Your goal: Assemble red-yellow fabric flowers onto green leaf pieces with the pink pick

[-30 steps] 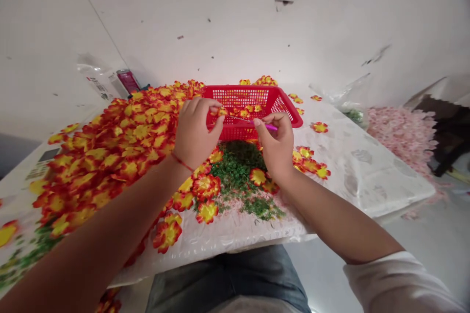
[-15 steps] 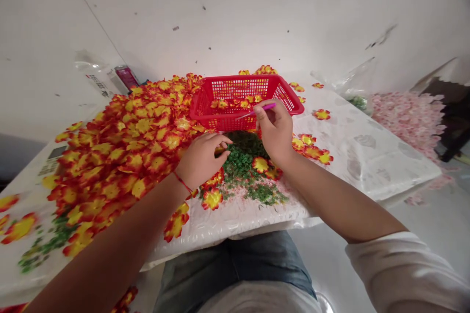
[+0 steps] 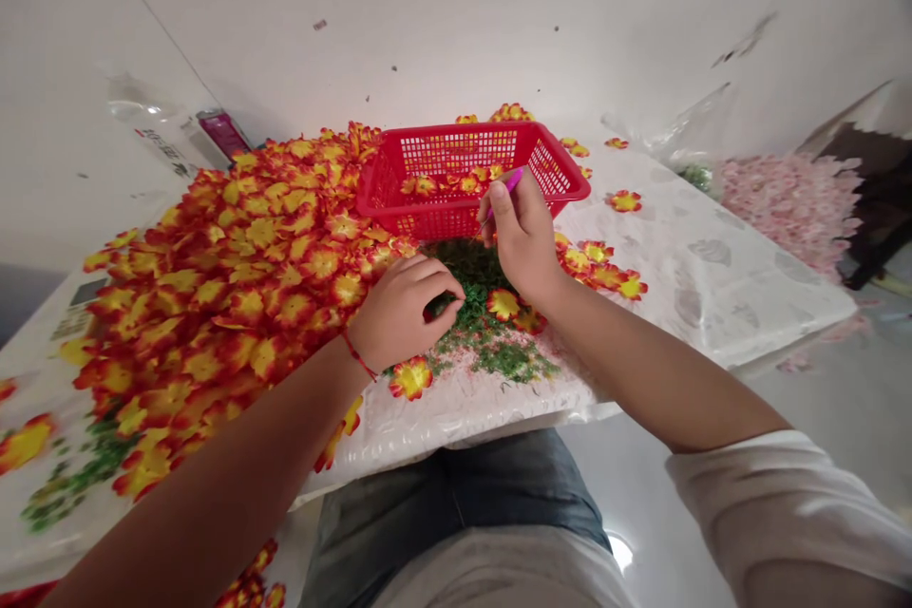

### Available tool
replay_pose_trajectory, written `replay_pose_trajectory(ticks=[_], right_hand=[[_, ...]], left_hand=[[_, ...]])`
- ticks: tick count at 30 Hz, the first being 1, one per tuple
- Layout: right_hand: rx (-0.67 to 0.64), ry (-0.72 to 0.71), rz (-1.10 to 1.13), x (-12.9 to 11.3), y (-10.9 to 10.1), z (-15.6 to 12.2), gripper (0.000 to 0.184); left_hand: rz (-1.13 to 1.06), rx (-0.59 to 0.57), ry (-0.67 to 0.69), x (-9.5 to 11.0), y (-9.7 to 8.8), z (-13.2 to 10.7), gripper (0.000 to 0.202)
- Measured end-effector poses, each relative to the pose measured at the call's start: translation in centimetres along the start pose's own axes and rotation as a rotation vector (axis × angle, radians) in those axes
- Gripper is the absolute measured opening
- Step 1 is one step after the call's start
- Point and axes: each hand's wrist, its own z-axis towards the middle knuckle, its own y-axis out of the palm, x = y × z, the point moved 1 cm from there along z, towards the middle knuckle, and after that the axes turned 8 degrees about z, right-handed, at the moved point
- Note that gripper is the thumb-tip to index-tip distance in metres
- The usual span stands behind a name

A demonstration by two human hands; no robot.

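My left hand point(image 3: 403, 309) is low over a patch of small green artificial bits point(image 3: 484, 328), thumb and forefinger pinched at its surface. Whatever lies between those fingertips is too small to make out. Held in my closed right hand point(image 3: 525, 233) is a thin tool with a pink handle point(image 3: 514, 179), tilted in front of a red plastic basket point(image 3: 434, 220). Its thin metal end is mostly hidden by the fingers. Several yellow-and-red fabric flowers lie inside the basket. Beneath my right wrist is another flower point(image 3: 503, 304).
A large heap of yellow-and-red flower pieces point(image 3: 235, 275) covers the table's left side. More flowers point(image 3: 605, 275) lie to the right on the white tablecloth point(image 3: 684, 256). Pink blossoms point(image 3: 790, 209) stand beyond the table's right edge. Clear plastic bags point(image 3: 676, 147) lie nearby.
My left hand has moved right onto the green bits, and its fingertips have come together. My right hand has turned, so the pink-handled tool is steeper. The view has shifted slightly.
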Motion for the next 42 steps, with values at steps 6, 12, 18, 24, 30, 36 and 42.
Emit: replay_pose_trajectory(ticks=[6, 12, 18, 24, 30, 36, 42], right_hand=[[-0.021, 0.028, -0.029, 0.3, -0.1, -0.3, 0.044], [-0.077, 0.013, -0.068, 0.0, 0.0, -0.5, 0.042], [-0.09, -0.006, -0.094, -0.6, 0.1, -0.4, 0.045], [-0.091, 0.007, -0.087, -0.6, 0.1, -0.4, 0.045], [-0.008, 0.013, 0.016, -1.5, 0.3, -0.5, 0.045], [-0.065, 0.007, 0.182, -3.0, 0.5, -0.8, 0.044], [-0.161, 0.053, 0.216, -3.3, 0.9, -1.2, 0.048]], left_hand=[[-0.041, -0.047, 0.183, 1.8, 0.5, 0.2, 0.016], [0.055, -0.103, 0.273, 2.2, 1.6, 0.1, 0.021], [0.036, -0.151, 0.207, 2.2, 2.0, 0.4, 0.016], [-0.187, -0.013, 0.024, 1.7, 1.9, 0.3, 0.009], [-0.607, 0.256, -0.312, -0.1, 2.1, -0.5, 0.008], [-0.776, 0.308, -0.509, -0.8, 1.9, -0.3, 0.016], [-0.9, 0.262, -0.546, -1.3, 1.2, 0.0, 0.03]])
